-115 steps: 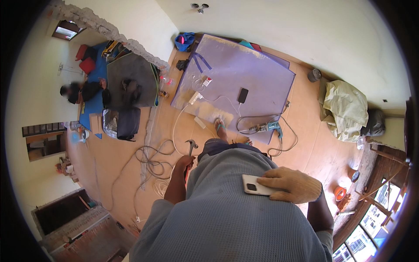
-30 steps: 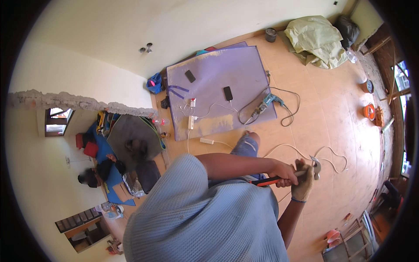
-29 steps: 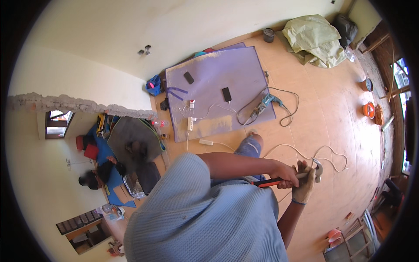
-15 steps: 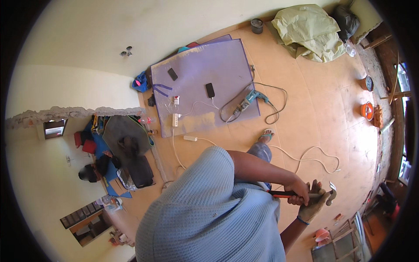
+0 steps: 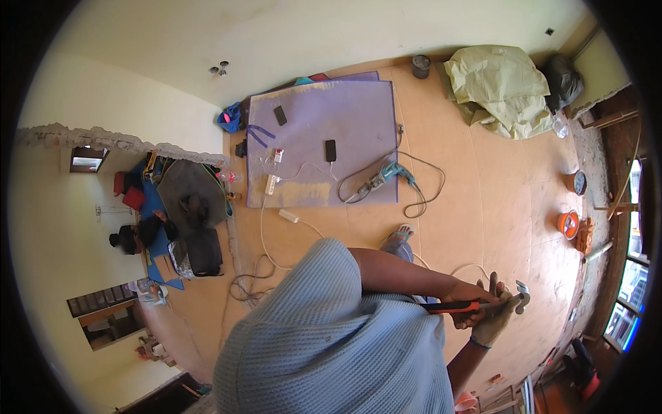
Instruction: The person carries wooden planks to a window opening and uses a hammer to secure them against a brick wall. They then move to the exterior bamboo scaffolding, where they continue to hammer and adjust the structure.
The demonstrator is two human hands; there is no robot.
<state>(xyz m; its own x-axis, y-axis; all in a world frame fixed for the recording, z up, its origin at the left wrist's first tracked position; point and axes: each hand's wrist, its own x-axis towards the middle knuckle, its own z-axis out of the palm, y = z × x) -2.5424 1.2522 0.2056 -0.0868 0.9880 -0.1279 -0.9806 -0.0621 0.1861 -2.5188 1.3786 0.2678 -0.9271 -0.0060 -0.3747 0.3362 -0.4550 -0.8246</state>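
Note:
My right hand (image 5: 493, 327) wears a beige work glove with dark fingers and a blue band at the wrist. A claw hammer (image 5: 452, 307) with a red and black handle lies across this hand, its metal head sticking out past the thumb, and the hand is closed on it. My bare left hand (image 5: 471, 316) is closed beside the handle, its fingertips pressed against the glove near the base of the fingers. Hammer and overlapping hands partly hide the left grip. Both hands are held in front of my body, above the tiled floor.
A purple board (image 5: 303, 124) carries two phones, a power strip (image 5: 271, 184) and a teal rotary hammer drill (image 5: 386, 176). Cables (image 5: 265, 272) trail over the floor. Buckets (image 5: 568, 224), a pale green tarp (image 5: 503, 90) and a black bag (image 5: 563, 81) stand about. Another person (image 5: 141, 234) is at the far left.
My view has shifted, and the board and tarp sit lower in it. My left hand has shifted toward the gloved fingers, and more of the red handle shows.

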